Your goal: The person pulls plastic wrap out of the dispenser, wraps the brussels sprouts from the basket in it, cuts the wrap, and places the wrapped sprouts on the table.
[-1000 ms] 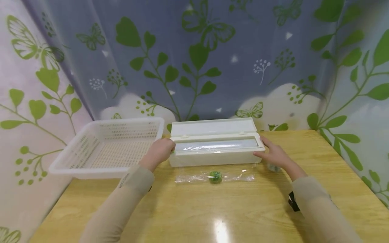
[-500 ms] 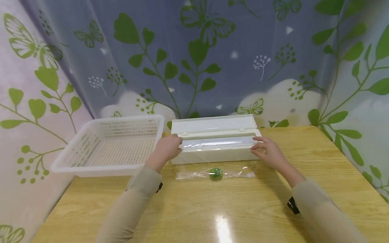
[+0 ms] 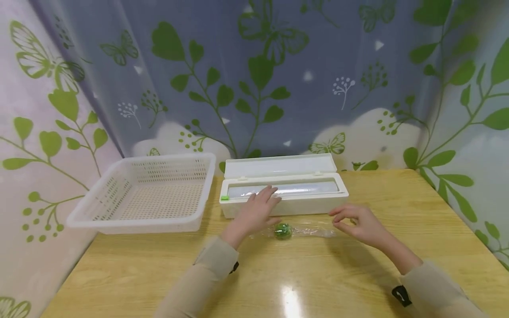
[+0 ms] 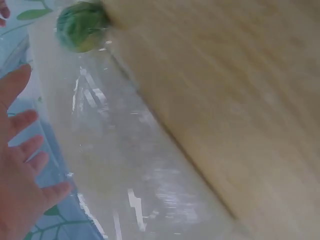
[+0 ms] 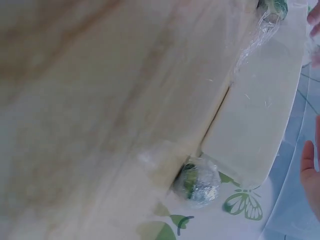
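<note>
A white cling film dispenser stands with its lid raised, a roll of film inside. In front of it lies a small round green vegetable on a loose, crinkled sheet of cling film. My left hand is over the dispenser's front, fingers spread and holding nothing; the left wrist view shows them beside the shiny film. At the sheet's right end hovers my right hand, fingers loosely bent with a gap to the thumb. A second round vegetable, wrapped in film, shows in the right wrist view.
A white perforated plastic basket stands left of the dispenser. A green slider sits at the dispenser's left front corner. Behind the wooden table hangs a patterned curtain.
Both hands have left the dispenser's ends. The left hand has moved right to the middle of its front, fingers now spread; the right hand has come down and nearer. The green slider shows again.
</note>
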Demonstrator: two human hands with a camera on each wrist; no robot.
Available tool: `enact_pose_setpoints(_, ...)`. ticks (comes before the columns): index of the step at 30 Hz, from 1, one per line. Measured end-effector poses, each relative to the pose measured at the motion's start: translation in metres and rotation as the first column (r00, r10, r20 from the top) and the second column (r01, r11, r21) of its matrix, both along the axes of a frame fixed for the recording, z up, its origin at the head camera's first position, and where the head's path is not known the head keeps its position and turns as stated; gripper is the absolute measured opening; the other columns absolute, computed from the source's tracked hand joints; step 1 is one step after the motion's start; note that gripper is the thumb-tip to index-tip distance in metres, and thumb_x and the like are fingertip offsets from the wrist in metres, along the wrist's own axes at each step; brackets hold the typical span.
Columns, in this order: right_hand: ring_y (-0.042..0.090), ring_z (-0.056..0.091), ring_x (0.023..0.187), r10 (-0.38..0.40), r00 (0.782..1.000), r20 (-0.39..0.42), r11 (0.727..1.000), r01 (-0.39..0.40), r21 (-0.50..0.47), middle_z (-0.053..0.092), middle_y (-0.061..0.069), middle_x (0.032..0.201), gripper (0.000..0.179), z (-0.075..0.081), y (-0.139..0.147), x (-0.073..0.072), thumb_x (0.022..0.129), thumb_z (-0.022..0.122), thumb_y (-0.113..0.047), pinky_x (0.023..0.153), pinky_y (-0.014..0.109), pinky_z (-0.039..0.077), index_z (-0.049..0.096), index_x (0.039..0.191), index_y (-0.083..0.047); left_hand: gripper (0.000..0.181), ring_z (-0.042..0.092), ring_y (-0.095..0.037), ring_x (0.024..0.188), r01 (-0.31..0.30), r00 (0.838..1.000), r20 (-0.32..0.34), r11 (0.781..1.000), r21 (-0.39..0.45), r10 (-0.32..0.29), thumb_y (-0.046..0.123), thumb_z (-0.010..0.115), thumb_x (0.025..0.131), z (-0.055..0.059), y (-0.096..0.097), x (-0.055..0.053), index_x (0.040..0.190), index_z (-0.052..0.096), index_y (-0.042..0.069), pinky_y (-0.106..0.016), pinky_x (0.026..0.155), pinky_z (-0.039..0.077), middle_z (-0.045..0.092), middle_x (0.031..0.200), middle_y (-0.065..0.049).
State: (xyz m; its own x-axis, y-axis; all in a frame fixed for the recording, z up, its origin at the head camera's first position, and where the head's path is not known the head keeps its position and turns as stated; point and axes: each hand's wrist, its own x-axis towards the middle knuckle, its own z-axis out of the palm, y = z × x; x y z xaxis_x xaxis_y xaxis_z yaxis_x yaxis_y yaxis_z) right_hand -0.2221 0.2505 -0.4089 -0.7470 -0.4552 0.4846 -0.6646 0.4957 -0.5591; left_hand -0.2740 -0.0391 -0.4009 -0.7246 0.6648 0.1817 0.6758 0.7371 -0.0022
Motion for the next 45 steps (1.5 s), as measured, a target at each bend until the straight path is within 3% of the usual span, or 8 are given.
enact_pose_setpoints(4, 0.020, 0.057, 0.086, -0.037, 0.999, -0.015, 0.999, 0.037, -0.014, 0.063, 0.012, 0.091, 0.019, -0.004, 0.000, 0.007, 0.072, 0.066, 0.008, 0.068, 0.048, 0.047, 0.066, 0.076, -0.010, 0.041, 0.029, -0.023, 0.124, 0.011, 0.999, -0.031, 1.000, 0.011, -0.011, 0.037, 0.062, 0.081, -0.006, -0.011, 0.002, 0.112, 0.058, 0.010, -0.044, 0.095, 0.032, 0.035, 0.135, -0.007)
enact_pose_setpoints(11, 0.018, 0.059, 0.083, -0.128, 0.983, -0.128, 0.992, 0.129, -0.004, 0.064, 0.009, 0.086, 0.021, -0.007, 0.007, 0.007, 0.068, 0.068, 0.011, 0.074, 0.017, 0.043, 0.066, 0.074, -0.009, 0.019, 0.051, -0.018, 0.091, 0.030, 0.988, -0.149, 0.999, 0.009, -0.029, 0.025, 0.067, 0.078, 0.003, -0.045, -0.001, 0.086, 0.065, 0.008, -0.031, 0.071, 0.045, 0.055, 0.102, -0.003)
enact_pose_setpoints(14, 0.017, 0.059, 0.083, -0.143, 0.981, -0.128, 0.989, 0.145, 0.004, 0.065, 0.005, 0.086, 0.019, -0.007, 0.011, 0.002, 0.070, 0.068, 0.007, 0.074, 0.025, 0.046, 0.066, 0.075, -0.011, 0.010, 0.054, -0.015, 0.074, 0.051, 0.983, -0.177, 0.999, 0.013, -0.048, 0.017, 0.067, 0.079, 0.005, -0.054, -0.001, 0.082, 0.063, 0.009, -0.026, 0.064, 0.045, 0.056, 0.084, -0.001)
enact_pose_setpoints(18, 0.017, 0.059, 0.082, -0.131, 0.983, -0.125, 0.990, 0.136, 0.036, 0.064, 0.003, 0.086, 0.014, -0.008, 0.014, -0.005, 0.072, 0.068, 0.003, 0.069, 0.040, 0.048, 0.066, 0.076, -0.010, 0.007, 0.056, -0.012, 0.066, 0.074, 0.989, -0.131, 0.997, 0.017, -0.072, 0.013, 0.064, 0.080, 0.004, -0.061, 0.003, 0.085, 0.060, 0.009, -0.022, 0.056, 0.045, 0.057, 0.078, 0.001)
enact_pose_setpoints(26, 0.010, 0.056, 0.071, 0.014, 1.000, -0.005, 0.979, -0.013, 0.202, 0.062, -0.006, 0.077, 0.008, -0.011, 0.015, -0.016, 0.075, 0.067, -0.001, 0.061, 0.035, 0.047, 0.066, 0.078, -0.009, 0.011, 0.048, -0.009, 0.058, 0.107, 0.991, -0.082, 0.994, -0.030, -0.110, 0.015, 0.067, 0.077, 0.001, -0.074, 0.015, 0.074, 0.057, 0.013, -0.020, 0.048, 0.039, 0.051, 0.071, 0.005)
enact_pose_setpoints(30, 0.014, 0.058, 0.072, 0.053, 0.996, 0.066, 0.947, -0.071, 0.314, 0.061, -0.005, 0.078, 0.006, -0.010, 0.013, -0.019, 0.077, 0.065, -0.003, 0.062, 0.033, 0.047, 0.067, 0.079, -0.009, 0.015, 0.041, -0.007, 0.056, 0.133, 0.991, 0.033, 0.988, -0.084, -0.130, 0.016, 0.065, 0.078, -0.002, -0.077, 0.018, 0.070, 0.053, 0.016, -0.020, 0.046, 0.035, 0.045, 0.068, 0.007)
enact_pose_setpoints(36, 0.012, 0.057, 0.066, 0.047, 0.995, 0.091, 0.902, -0.081, 0.424, 0.062, -0.004, 0.074, 0.004, -0.012, 0.007, -0.027, 0.079, 0.064, -0.004, 0.057, 0.028, 0.046, 0.066, 0.077, -0.008, 0.021, 0.035, -0.007, 0.055, 0.104, 0.985, 0.151, 0.988, -0.115, -0.086, 0.013, 0.062, 0.080, -0.009, -0.077, 0.021, 0.065, 0.048, 0.016, -0.020, 0.046, 0.031, 0.041, 0.065, 0.007)
enact_pose_setpoints(45, 0.011, 0.056, 0.062, 0.012, 0.986, 0.167, 0.887, -0.088, 0.453, 0.059, 0.000, 0.068, 0.014, -0.015, -0.001, -0.034, 0.076, 0.064, 0.000, 0.054, 0.027, 0.045, 0.055, 0.087, -0.002, 0.017, 0.040, -0.008, 0.056, 0.046, 0.980, 0.197, 0.989, -0.138, -0.018, 0.008, 0.059, 0.079, -0.020, -0.078, 0.023, 0.065, 0.052, 0.016, -0.022, 0.047, 0.034, 0.044, 0.066, 0.007)
